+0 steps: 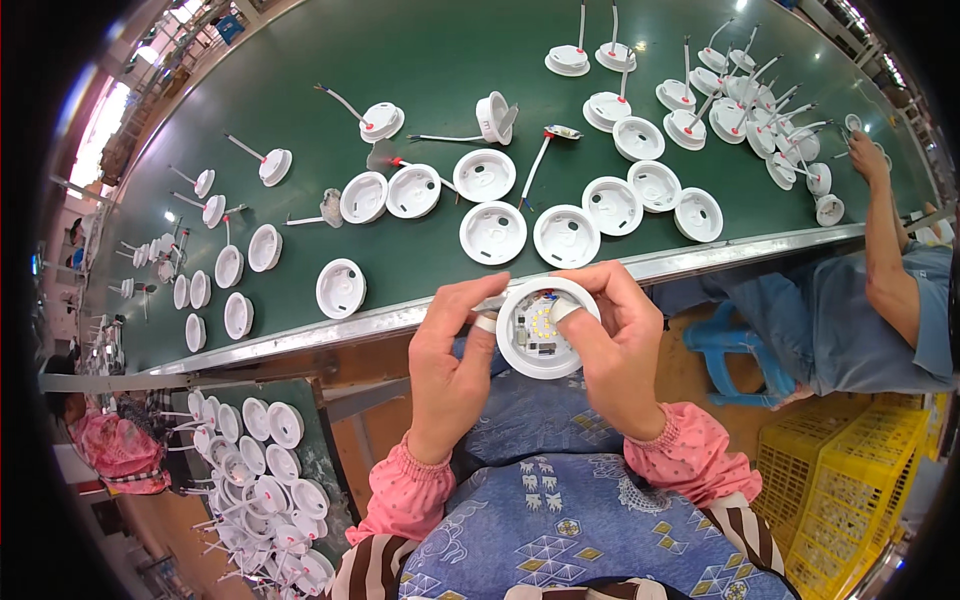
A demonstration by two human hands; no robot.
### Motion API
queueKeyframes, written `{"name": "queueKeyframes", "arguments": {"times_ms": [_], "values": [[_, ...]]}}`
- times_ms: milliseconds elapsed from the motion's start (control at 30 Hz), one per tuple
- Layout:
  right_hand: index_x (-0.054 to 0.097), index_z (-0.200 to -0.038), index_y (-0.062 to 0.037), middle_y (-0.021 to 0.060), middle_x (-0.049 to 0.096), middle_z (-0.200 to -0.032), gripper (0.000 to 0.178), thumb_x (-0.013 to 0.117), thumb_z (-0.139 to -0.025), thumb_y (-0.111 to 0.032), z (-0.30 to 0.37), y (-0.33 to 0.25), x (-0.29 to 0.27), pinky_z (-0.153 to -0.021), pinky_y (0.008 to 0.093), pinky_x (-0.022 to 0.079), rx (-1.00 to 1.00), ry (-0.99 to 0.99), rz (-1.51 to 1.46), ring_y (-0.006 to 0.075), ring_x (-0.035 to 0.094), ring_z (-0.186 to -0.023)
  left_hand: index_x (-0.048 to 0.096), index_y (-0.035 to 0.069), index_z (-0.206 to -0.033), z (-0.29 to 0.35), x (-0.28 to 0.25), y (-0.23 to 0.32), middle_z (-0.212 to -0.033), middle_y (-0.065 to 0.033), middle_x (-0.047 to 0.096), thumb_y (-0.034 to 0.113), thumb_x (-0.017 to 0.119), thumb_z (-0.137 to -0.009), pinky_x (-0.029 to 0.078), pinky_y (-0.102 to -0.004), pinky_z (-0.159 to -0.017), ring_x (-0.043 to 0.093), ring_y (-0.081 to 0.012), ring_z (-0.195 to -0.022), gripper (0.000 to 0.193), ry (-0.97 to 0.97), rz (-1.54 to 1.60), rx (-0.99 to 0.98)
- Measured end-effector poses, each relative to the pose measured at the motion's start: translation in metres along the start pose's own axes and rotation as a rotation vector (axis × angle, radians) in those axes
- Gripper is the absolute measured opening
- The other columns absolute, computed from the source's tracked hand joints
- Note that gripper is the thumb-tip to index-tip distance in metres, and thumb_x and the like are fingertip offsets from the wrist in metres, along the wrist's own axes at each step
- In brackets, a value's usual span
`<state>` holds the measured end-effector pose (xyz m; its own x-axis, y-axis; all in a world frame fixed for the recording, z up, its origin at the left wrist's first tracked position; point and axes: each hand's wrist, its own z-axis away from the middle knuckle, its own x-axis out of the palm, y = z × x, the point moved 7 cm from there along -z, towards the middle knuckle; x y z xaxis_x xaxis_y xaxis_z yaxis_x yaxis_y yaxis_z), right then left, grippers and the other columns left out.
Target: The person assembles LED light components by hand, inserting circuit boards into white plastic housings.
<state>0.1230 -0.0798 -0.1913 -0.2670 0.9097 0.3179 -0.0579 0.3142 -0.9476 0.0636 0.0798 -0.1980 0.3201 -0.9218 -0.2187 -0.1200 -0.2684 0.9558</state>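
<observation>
A: Where is the round white lamp housing [540, 330] found?

B: Above the lap, just before the belt's metal edge [300, 338]. It is grasped at its left rim by the left hand [450, 365]; the right hand [615, 345] is pressed into its circuit board.

A: And around it?

B: More white housings [493, 233] are spread on the green belt [420, 60]; a yellow crate [850, 470] is seen right.

round white lamp housing [541, 330], open face up, circuit showing.
</observation>
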Motion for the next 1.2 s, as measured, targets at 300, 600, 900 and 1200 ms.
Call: {"name": "queueKeyframes", "arguments": {"times_ms": [300, 600, 900, 1200], "values": [[0.062, -0.110, 0.0057, 0.0081, 0.070, -0.100, 0.019, 0.056, -0.092, 0.005, 0.000, 0.004, 0.000, -0.076, 0.0250, 0.054, -0.040, 0.011, 0.105, 0.0096, 0.067, -0.089, 0.059, -0.004, -0.136, 0.015, 0.004, 0.009, -0.117, -0.0112, 0.067, 0.006, 0.055, -0.101, 0.053, -0.0276, -0.086, 0.064, -0.0135, -0.101, 0.037, 0.031, 0.259, -0.155], [0.062, -0.108, 0.0054, 0.0097, 0.070, -0.100, 0.018, 0.055, -0.091, 0.005, 0.002, 0.007, 0.005, -0.077, 0.0263, 0.054, -0.039, 0.002, 0.134, 0.0108, 0.067, -0.089, 0.060, -0.004, -0.135, 0.008, 0.012, 0.011, -0.115, -0.0102, 0.066, 0.001, 0.057, -0.094, 0.053, -0.0249, -0.082, 0.064, -0.0111, -0.100, 0.041, 0.019, 0.297, -0.221], [0.065, -0.107, 0.0046, 0.0098, 0.067, -0.100, 0.023, 0.055, -0.087, 0.009, 0.006, 0.002, 0.012, -0.077, 0.0270, 0.054, -0.152, -0.044, 0.176, 0.0119, 0.065, -0.089, 0.070, -0.003, -0.116, 0.008, 0.016, 0.021, -0.099, -0.0057, 0.064, -0.004, 0.059, -0.090, 0.050, -0.0242, -0.072, 0.061, -0.0099, -0.085, 0.028, 0.163, 0.156, -0.100], [0.068, -0.110, 0.0048, 0.0053, 0.066, -0.103, 0.024, 0.058, -0.089, 0.008, 0.002, 0.007, 0.006, -0.084, 0.0259, 0.052, -0.032, -0.093, 0.035, 0.0103, 0.064, -0.094, 0.069, 0.000, -0.116, 0.007, 0.015, 0.029, -0.090, -0.0091, 0.063, -0.001, 0.065, -0.087, 0.047, -0.0285, -0.064, 0.059, -0.0162, -0.074, 0.030, 0.149, -0.024, 0.070]]}}
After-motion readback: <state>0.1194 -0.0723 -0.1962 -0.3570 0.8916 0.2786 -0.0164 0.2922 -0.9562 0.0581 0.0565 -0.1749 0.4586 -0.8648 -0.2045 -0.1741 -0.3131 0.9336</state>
